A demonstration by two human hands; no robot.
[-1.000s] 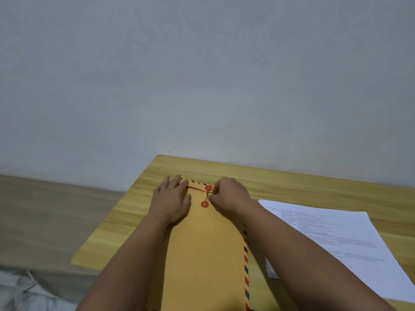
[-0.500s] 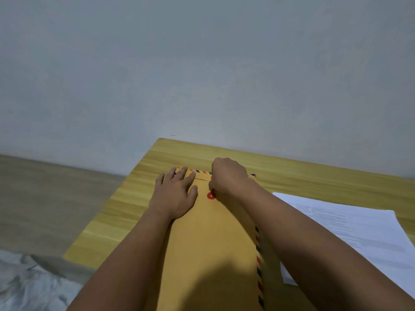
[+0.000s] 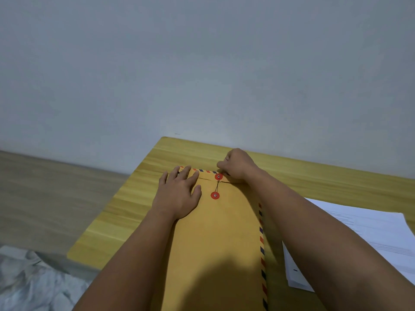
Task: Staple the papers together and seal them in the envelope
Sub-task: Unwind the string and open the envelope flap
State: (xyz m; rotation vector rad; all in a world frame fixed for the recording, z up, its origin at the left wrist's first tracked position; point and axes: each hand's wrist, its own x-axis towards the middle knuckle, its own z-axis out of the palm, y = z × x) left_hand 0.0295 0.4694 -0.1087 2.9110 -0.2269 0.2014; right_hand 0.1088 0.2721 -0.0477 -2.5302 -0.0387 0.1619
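A brown envelope (image 3: 224, 239) with a red-and-blue striped border lies lengthwise on the wooden table (image 3: 143, 194), flap folded down at the far end. Two red string buttons (image 3: 215, 195) sit near the flap, joined by a thin dark string (image 3: 217, 186). My left hand (image 3: 179, 194) presses flat on the envelope's left side, fingers spread. My right hand (image 3: 238, 166) is closed just beyond the upper button, pinching the string's end.
A stack of white printed papers (image 3: 368, 239) lies on the table to the right of the envelope, partly under my right forearm. A grey wall stands right behind the table. Floor and crumpled grey cloth (image 3: 29, 279) lie off the table's left edge.
My right hand moved up and away from the buttons, uncovering both with the string running between them. My left hand stayed flat on the envelope.
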